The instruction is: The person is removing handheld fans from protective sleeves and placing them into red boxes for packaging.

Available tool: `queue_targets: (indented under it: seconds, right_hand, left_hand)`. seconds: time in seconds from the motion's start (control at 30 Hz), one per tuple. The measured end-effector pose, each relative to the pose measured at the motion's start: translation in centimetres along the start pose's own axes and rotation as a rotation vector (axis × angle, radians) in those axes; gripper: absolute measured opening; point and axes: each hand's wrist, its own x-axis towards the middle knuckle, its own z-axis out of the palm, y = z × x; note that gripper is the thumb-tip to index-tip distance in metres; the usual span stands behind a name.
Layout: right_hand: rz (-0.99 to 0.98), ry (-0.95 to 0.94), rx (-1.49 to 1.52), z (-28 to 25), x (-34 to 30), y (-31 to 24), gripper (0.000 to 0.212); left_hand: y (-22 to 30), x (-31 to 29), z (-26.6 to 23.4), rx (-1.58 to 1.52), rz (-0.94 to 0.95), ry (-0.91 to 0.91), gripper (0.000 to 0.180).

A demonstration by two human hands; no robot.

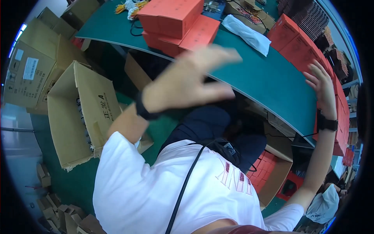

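My left hand (187,80), smeared by motion, is raised in front of the table's near edge. Its thumb stands apart from the fingers, and nothing shows in it. Behind it, on the green table (269,84), are stacked red cardboard boxes (170,18). At the right, my right hand (324,91) is up with its fingers spread and holds nothing. It overlaps the row of red boxes (298,41) along the table's right side; whether it touches them I cannot tell. A white plastic packet (247,34) lies flat between the two groups of boxes.
An open brown carton (62,128) with dark parts inside stands at my left, by another large carton (27,74). Another carton (276,183), holding small red boxes, is low at my right. A black cable (187,183) crosses my shirt. Flattened cardboard (72,218) lies lower left.
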Motion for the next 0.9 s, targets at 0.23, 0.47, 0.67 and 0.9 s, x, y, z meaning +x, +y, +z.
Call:
queue_targets:
  seconds: [0.23,0.47,0.67,0.9]
  right_hand:
    - [-1.105,-0.003,-0.623,28.0,0.1,-5.3,0.095]
    - [-1.213,0.121,-0.850,38.9,3.3,-2.8,0.100]
    - [-1.349,0.309,-0.912,37.1,-0.4,-0.9,0.094]
    - [-0.335,0.366,0.508,21.6,-2.8,-1.0,0.052]
  left_hand:
    - [-10.5,-4.7,-7.8,0.279,-0.367,0.633,0.051]
    - [-11.8,-4.7,-2.9,0.493,-0.326,0.644,0.039]
    - [-11.7,-5.1,-2.0,0.572,-0.170,0.585,0.047]
    - [-4.2,0.4,5.3,0.303,0.145,0.516,0.095]
